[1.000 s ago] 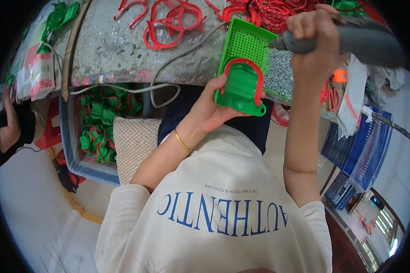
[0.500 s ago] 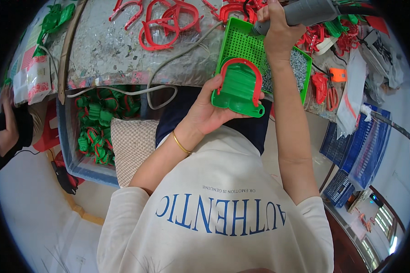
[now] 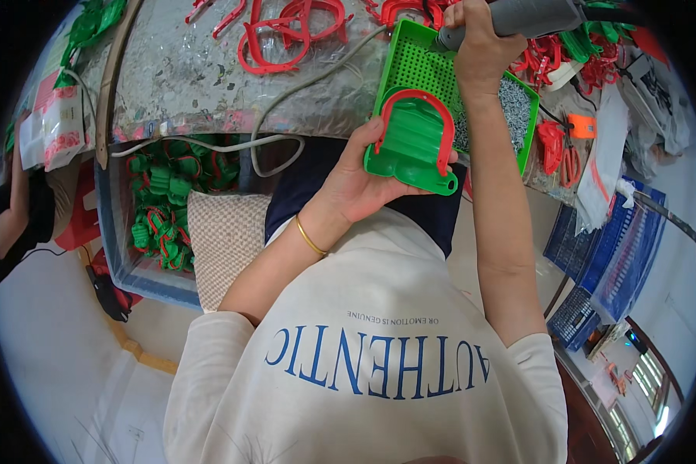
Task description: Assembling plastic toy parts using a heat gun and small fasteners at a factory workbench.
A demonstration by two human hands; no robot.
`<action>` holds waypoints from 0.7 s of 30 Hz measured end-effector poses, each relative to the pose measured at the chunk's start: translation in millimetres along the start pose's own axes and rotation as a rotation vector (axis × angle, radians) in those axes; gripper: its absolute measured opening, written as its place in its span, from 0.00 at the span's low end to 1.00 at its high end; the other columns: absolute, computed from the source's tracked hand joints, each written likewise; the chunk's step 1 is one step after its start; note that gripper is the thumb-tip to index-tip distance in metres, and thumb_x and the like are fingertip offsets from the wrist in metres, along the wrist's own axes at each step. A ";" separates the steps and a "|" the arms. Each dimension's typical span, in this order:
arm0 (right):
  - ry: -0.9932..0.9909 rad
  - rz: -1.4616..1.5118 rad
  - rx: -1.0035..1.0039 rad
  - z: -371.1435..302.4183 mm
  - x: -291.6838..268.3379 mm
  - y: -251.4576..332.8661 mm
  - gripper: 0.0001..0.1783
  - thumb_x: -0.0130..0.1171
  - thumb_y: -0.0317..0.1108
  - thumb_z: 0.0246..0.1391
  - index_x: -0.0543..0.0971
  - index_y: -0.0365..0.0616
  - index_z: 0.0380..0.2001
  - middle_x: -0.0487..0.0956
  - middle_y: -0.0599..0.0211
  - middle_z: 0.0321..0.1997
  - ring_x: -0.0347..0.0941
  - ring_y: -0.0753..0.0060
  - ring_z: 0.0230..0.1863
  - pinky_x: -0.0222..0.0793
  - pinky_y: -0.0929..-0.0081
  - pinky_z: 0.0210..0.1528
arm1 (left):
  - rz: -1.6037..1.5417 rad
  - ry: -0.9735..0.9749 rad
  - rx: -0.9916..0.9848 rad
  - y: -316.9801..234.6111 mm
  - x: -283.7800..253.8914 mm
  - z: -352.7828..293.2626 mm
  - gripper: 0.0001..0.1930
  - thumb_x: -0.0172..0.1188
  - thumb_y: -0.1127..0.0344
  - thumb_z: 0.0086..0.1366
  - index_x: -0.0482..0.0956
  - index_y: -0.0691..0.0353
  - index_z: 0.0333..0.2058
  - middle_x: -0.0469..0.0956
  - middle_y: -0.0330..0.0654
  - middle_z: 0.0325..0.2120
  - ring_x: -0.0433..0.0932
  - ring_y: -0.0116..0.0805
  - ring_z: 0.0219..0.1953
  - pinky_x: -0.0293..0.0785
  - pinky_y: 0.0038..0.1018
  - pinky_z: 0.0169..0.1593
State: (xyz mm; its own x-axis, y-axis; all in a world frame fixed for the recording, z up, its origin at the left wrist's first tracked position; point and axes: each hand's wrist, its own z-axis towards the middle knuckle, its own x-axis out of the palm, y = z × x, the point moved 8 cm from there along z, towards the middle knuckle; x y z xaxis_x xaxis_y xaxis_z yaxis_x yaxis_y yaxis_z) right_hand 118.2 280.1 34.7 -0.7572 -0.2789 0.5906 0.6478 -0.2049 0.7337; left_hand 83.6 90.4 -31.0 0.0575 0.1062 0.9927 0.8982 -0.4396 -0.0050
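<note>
The left hand (image 3: 352, 185) supports the scoop-shaped part (image 3: 411, 138), on which the curved band (image 3: 417, 94) lies; ahead of this hand and to its right is the tray (image 3: 424, 68), which contains the screws (image 3: 514, 112) in its right-hand section. The right hand (image 3: 483, 50) holds the power tool (image 3: 537, 19) over the far end of the tray, with the scissors (image 3: 570, 166) on the worktop (image 3: 185, 97) to its right and nearer the body. To the left of the left hand, the cushion (image 3: 220, 240) lies beside the bin (image 3: 151, 291), which holds the moulded parts (image 3: 162, 182).
</note>
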 end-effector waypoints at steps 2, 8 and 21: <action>-0.004 0.382 0.104 -2.6 1.4 -6.3 0.07 0.59 0.28 0.57 0.73 0.41 0.37 0.73 0.71 0.23 0.69 0.79 0.18 0.65 0.79 0.22 | 0.003 0.010 -0.004 0.8 0.3 0.4 0.37 0.54 0.40 0.63 0.62 0.65 0.61 0.71 0.56 0.54 0.71 0.52 0.57 0.73 0.49 0.56; -0.060 -0.358 -0.110 -5.3 24.3 46.8 0.09 0.59 0.30 0.57 0.73 0.41 0.40 0.70 0.73 0.22 0.66 0.80 0.21 0.65 0.78 0.23 | 0.014 -0.005 0.019 -0.7 0.1 0.1 0.34 0.53 0.43 0.65 0.63 0.63 0.61 0.71 0.54 0.55 0.72 0.50 0.57 0.70 0.50 0.58; 0.203 1.192 0.317 -74.5 68.6 84.4 0.13 0.53 0.39 0.63 0.69 0.42 0.42 0.62 0.78 0.16 0.58 0.84 0.17 0.53 0.83 0.22 | 0.048 -0.085 0.070 -2.8 -0.7 0.3 0.31 0.55 0.47 0.64 0.65 0.61 0.59 0.72 0.50 0.54 0.73 0.48 0.56 0.71 0.51 0.57</action>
State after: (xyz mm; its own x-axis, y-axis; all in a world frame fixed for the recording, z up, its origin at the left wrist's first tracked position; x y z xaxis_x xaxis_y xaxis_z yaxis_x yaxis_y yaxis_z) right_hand 127.1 173.8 112.1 0.3316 -0.2809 0.9007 0.8506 0.5019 -0.1567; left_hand 81.2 91.7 -31.8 0.1347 0.1630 0.9774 0.9215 -0.3831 -0.0631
